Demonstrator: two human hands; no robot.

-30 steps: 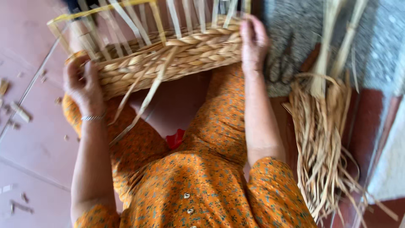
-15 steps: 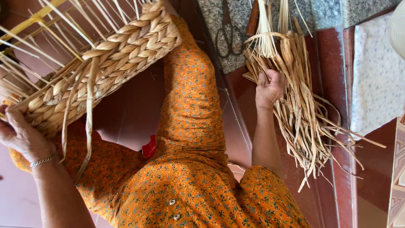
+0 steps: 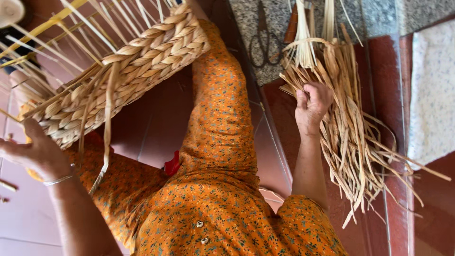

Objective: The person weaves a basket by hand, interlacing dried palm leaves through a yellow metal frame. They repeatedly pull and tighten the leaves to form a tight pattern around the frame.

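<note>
Now right hand (image 3: pixel 312 108) closed around a few strands in the loose bundle of dried straw (image 3: pixel 348 137) on the red floor at right; left hand (image 3: pixel 35 154) open-palmed, bracing the half-woven basket (image 3: pixel 123 71) propped on the knee at left. Best to pinch just one strand near its thick end and draw it lengthwise, clear of tangles, basket held steady meanwhile.

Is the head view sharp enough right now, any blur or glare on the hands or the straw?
Head view: right hand on the straw bundle is sharp, lit softly with no glare; left hand at the woven basket looks slightly soft; the scissors stay distinct.
</note>
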